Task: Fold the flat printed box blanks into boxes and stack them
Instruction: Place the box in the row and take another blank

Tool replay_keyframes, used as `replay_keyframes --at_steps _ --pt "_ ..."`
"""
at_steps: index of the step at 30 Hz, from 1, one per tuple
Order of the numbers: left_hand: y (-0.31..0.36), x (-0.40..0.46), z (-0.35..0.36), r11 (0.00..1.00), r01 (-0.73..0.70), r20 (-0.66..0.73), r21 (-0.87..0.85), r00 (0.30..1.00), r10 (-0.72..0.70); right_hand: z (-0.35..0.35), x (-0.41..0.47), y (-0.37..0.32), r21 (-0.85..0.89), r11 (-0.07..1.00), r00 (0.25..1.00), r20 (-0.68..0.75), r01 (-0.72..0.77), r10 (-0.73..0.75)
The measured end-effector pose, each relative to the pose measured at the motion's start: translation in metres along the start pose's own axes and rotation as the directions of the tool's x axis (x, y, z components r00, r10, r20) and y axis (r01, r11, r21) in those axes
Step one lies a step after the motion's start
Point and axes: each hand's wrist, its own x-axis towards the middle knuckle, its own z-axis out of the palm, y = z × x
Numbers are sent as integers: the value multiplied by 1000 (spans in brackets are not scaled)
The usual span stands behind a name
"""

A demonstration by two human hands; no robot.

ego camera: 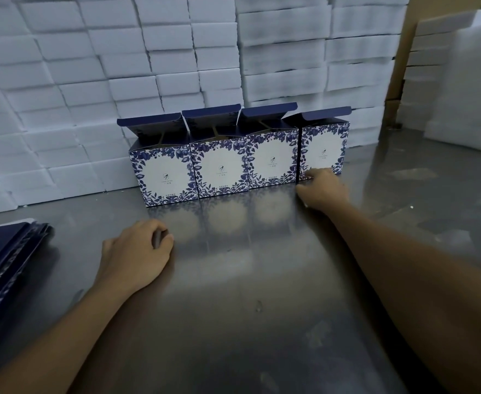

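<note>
Right hand [323,189] reaches far forward, knuckles up, fingers curled down at the lower front edge of the rightmost box [323,147]. Touching the box or just short of it; cannot tell whether the fingers grip anything. Left hand [138,251] rests on the steel table [233,322], fingers loosely curled under, holding nothing.

Four folded boxes stand in a row on the table, side by side and touching, white fronts with blue floral borders facing the camera. Left to right: first box [162,177], second box [219,169], third box [272,162], then the rightmost one. All four have dark blue top flaps standing open, tilted back. Their fronts reflect in the table surface.

Stack of flat box blanks [3,268] lies at the left table edge, well apart from the left hand, dark blue side up, printed edges showing.

Behind the row, a wall of stacked white foam blocks [119,66] rises close against the boxes. More white foam sheets [466,95] lean at far right.
</note>
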Motion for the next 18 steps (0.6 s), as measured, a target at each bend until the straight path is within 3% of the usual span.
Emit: replay_keyframes --at_steps 8,18 --pt "4 -5 -3 999 -36 -20 12 999 37 4 -32 -8 -229 957 981 114 177 -154" --pt "18 -28 -15 997 -55 -16 53 998 56 11 -125 -52 -220 930 949 186 293 -255"
